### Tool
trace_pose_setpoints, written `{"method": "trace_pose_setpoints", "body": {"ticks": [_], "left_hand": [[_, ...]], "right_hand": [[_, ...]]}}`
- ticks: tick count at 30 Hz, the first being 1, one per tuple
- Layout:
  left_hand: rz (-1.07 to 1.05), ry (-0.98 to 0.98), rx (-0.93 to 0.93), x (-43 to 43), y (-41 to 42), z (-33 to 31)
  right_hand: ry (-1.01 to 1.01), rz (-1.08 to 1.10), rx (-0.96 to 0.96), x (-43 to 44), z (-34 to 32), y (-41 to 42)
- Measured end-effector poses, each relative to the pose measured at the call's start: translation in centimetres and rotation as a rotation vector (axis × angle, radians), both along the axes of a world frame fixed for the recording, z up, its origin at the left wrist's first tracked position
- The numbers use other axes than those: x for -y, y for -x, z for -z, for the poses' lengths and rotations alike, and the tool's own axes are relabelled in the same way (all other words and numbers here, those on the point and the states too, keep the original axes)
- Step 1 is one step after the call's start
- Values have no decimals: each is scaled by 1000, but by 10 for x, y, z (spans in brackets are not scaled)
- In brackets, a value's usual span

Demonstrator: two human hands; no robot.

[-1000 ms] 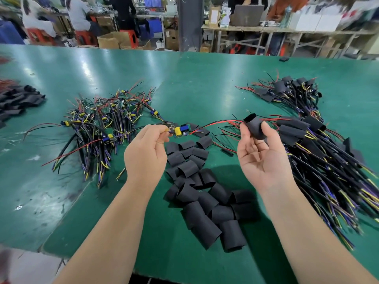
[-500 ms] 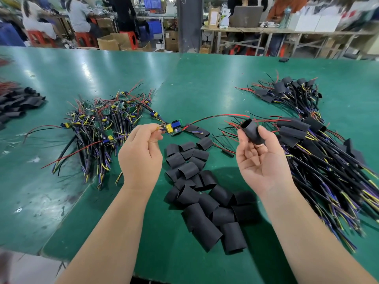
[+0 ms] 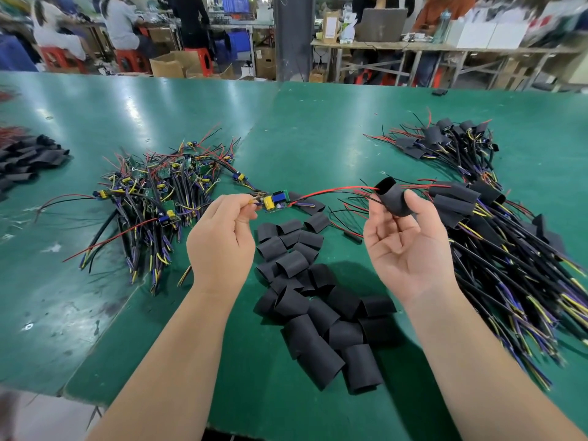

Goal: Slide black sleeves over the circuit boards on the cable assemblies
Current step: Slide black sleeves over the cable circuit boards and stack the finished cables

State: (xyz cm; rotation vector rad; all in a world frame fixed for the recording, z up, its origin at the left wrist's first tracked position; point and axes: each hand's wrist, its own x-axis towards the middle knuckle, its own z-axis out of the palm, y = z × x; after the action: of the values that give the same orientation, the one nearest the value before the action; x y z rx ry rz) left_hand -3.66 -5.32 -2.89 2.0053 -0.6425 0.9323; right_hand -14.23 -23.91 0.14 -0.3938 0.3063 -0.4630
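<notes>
Tabletop (image 3: 318, 122), green and glossy, carries everything in front of me. The biggest heap on it is the sleeved assemblies (image 3: 509, 256) to my right, their long black, yellow and purple leads fanning toward the near edge. To my left lies a tangle of bare assemblies (image 3: 159, 192), green boards showing among the wires. Between my forearms sits a scatter of loose black sleeves (image 3: 318, 307), some flattened, some half open. A smaller sleeved bundle (image 3: 445, 141) lies farther back on the right, and a dark pile of more sleeves (image 3: 28, 157) sits at the far left edge.

My right hand (image 3: 410, 249) is raised palm up above the tabletop. Its thumb and fingers (image 3: 375, 218) pinch one black sleeve (image 3: 393, 198), whose open mouth faces left, and the remaining ones curl loosely.

My left hand (image 3: 219, 246) is raised too, knuckles toward me, fingers (image 3: 241, 205) closed tight on the wires of one cable assembly (image 3: 258, 197). Its circuit board (image 3: 277, 200), with a yellow and a blue part on it, hangs in the air just past my fingertips, well apart from the sleeve. A red lead (image 3: 321, 193) arcs from the board to the sleeve's mouth. I cannot tell whether its tip is inside.
</notes>
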Motion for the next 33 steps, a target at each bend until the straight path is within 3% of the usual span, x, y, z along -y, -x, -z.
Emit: {"method": "trace_pose_setpoints", "body": {"ticks": [13,33], "left_hand": [[10,51,-34,1,2,-1],[14,35,-13,1,4,-1]], "right_hand": [[139,43,-101,9,0,-1],[-69,28,-52,-1,-1,0]]}}
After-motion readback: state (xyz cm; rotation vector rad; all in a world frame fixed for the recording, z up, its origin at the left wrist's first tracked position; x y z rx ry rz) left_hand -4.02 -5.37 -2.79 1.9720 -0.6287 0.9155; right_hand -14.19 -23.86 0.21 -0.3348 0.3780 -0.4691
